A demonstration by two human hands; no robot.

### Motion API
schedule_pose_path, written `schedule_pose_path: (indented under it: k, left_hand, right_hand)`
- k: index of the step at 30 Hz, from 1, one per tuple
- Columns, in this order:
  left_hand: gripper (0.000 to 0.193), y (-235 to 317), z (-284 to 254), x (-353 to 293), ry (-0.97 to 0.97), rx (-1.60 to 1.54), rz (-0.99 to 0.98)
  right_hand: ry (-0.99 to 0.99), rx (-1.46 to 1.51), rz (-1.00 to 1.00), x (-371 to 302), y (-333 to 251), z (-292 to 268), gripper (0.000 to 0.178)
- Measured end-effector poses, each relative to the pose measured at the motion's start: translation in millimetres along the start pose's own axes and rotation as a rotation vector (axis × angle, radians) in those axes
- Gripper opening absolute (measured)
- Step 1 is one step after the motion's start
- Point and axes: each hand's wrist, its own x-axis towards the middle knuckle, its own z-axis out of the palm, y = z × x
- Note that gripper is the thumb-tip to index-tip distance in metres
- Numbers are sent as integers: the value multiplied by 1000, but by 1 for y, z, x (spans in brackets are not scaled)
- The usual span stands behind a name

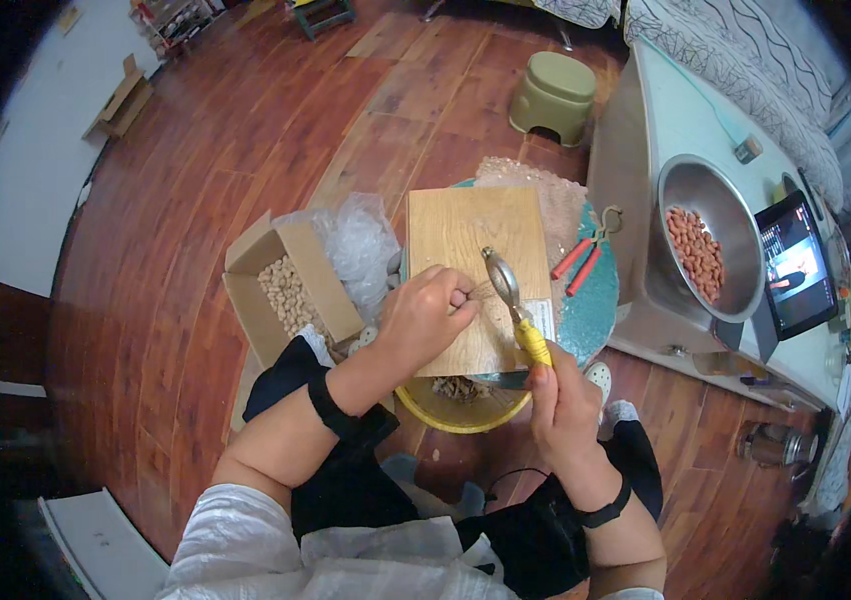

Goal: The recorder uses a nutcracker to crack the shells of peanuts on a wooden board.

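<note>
My left hand is closed over the middle of a wooden board. Thin, dark, wire-like strands show at its fingertips, and what it grips there is too small to make out. My right hand is wrapped round the yellow handle of a hammer. The hammer's metal head is over the board, just right of my left fingers. Beneath the board's near edge, a yellow basin holds broken shell pieces.
An open cardboard box of tan nuts stands left, beside a clear plastic bag. Red-handled pliers lie right of the board. A metal bowl of reddish-brown kernels and a lit screen stand on the cabinet. A green stool stands beyond.
</note>
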Motion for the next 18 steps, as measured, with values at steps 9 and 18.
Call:
schedule_pose_path:
  k: [9,18]
  left_hand:
    - [20,1,-5,5,-60,-11,-34]
    - [24,6,-11,27,-169,-27,-39]
  right_hand:
    - [18,73,70,2,11,-9,24]
    - [50,114,62,5,14,-13,24]
